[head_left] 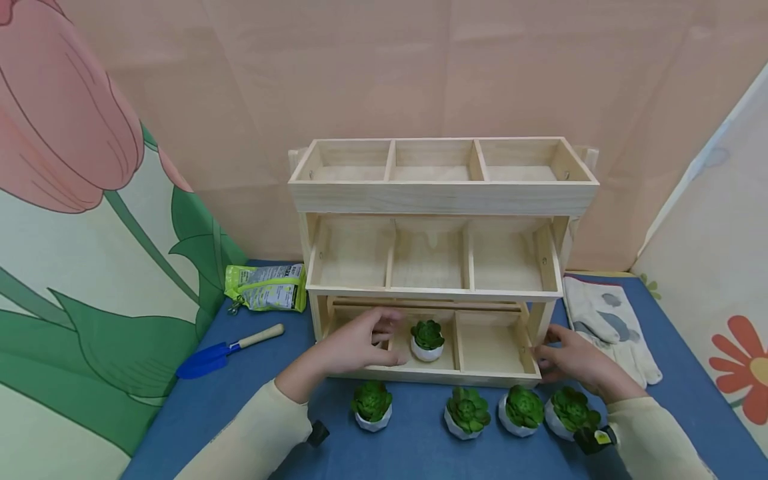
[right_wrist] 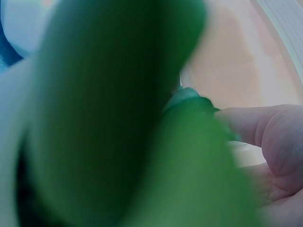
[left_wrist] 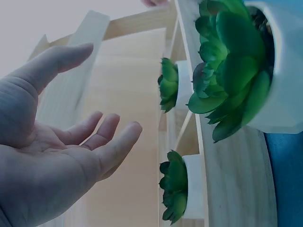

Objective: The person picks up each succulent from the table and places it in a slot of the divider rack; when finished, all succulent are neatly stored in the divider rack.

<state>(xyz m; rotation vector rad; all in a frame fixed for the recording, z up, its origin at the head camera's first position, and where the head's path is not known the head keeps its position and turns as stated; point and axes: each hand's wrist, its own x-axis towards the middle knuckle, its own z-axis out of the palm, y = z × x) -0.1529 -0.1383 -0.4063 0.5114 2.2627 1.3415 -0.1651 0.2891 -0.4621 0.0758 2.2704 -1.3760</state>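
Note:
My left hand point(head_left: 365, 340) hovers over the left part of the bottom tier of a wooden three-tier planter stand point(head_left: 444, 199), fingers loosely bent and nothing between them. A succulent in a white pot point(head_left: 427, 341) stands in the bottom tier's middle compartment. Another potted succulent point(left_wrist: 175, 189), seen in the left wrist view, sits in the left compartment, which my hand covers in the head view. At the bottom tier's right end, my right hand point(head_left: 570, 357) has its fingertips right by the end board. Blurred leaves point(right_wrist: 118, 109) block much of the right wrist view.
In front of the stand, potted succulents line the blue table: one at left point(head_left: 372, 405), three at right, including this one point(head_left: 467, 413). A blue trowel point(head_left: 228, 351) and a green bag point(head_left: 266, 287) lie left; white gloves point(head_left: 612, 327) lie right.

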